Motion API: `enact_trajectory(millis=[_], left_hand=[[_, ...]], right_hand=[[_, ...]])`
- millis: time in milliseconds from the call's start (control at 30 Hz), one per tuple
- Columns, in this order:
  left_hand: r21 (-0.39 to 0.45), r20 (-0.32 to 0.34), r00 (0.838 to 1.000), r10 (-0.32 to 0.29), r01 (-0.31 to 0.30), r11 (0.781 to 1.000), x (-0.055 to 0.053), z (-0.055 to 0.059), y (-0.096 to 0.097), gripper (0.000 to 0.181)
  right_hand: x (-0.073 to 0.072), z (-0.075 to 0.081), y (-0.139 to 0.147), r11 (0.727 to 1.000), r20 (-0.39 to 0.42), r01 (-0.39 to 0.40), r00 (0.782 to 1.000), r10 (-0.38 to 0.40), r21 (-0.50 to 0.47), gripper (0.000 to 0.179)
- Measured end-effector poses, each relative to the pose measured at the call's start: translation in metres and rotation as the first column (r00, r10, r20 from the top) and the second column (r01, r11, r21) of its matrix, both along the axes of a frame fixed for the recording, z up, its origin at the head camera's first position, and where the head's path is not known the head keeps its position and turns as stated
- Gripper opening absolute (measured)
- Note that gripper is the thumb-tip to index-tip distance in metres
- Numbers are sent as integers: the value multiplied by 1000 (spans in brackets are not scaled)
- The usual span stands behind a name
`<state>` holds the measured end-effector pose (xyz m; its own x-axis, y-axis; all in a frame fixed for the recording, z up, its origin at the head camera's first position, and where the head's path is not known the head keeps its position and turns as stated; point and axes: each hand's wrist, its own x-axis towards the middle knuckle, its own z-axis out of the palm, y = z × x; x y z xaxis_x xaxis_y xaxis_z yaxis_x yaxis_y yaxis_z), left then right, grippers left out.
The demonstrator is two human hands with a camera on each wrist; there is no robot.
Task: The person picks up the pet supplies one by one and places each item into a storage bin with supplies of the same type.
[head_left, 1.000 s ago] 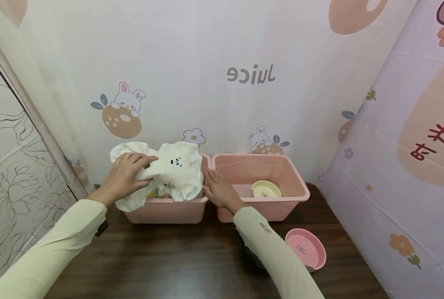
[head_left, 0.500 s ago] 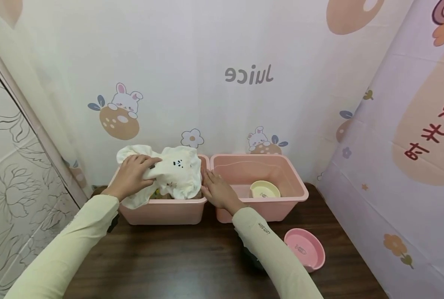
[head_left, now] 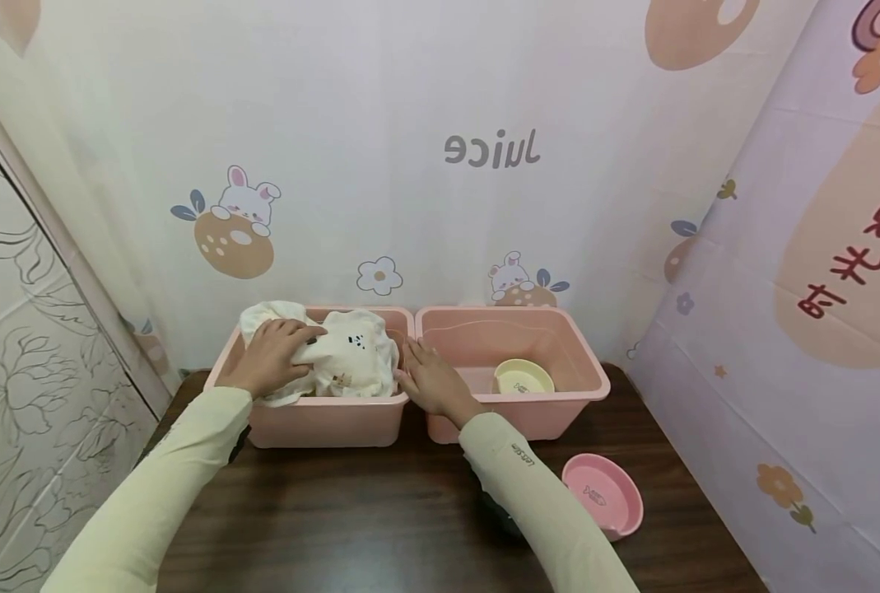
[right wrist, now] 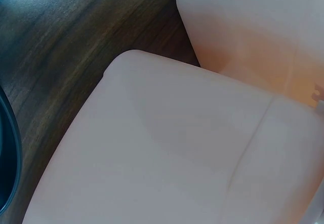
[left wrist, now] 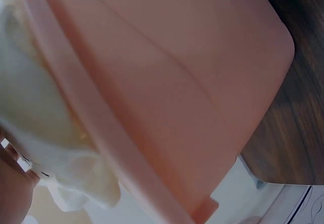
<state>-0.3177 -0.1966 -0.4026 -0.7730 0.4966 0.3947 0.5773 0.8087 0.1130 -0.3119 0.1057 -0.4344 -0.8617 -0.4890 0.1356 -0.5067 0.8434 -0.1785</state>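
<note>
My left hand (head_left: 272, 358) grips a white cloth (head_left: 354, 358) with ruffled edges and small animal prints, one of them a panda face. The cloth lies bunched over the opening of the left pink bin (head_left: 324, 424), mostly inside its rim, and hides what is beneath. In the left wrist view, the cloth (left wrist: 50, 102) hangs beside the bin's wall (left wrist: 167, 82), with part of the hand at the lower left. My right hand (head_left: 435, 379) rests with fairly straight fingers where the rims of the left bin and the right pink bin (head_left: 521, 417) meet.
A pale yellow dish (head_left: 524, 376) with a fish print sits inside the right bin. On the dark wooden table (head_left: 321, 527), a pink dish (head_left: 602, 494) lies to the right. A dark round container (right wrist: 7, 153) stands partly hidden under my right forearm. Printed curtains enclose the back and sides.
My left hand has lowered the cloth and moved it slightly right, from above the left bin down into its opening. My right hand has stayed in place.
</note>
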Motion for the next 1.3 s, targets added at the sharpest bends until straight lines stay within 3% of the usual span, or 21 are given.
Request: enact_trajectory(millis=[200,467,700,933,1033,1300], left_hand=[[27,33,999,-15,14,1000,-5,-10,5,54],[31,128,992,-19,15,999,-5,-20,11,49],[18,264,964,15,-21,1000,-5,-25,12,52],[-68,349,937,30,-7,998,-7,-23,13,56],[-98,371,928,37,0,995,-9,-23,14,58],[-151,370,927,68,-12,988,-20,-31,13,65]], right_hand=[[0,1,1,1000,-5,-11,1000,12,15,62],[-1,-1,2,999,-11,-31,999,31,17,62],[0,1,2,1000,-4,-22,1000,22,18,62],[0,0,2,1000,3,-6,1000,6,12,62],[-1,-1,2,1000,2,-3,1000,3,12,62],[-1,-1,2,1000,-2,-4,1000,4,14,62]])
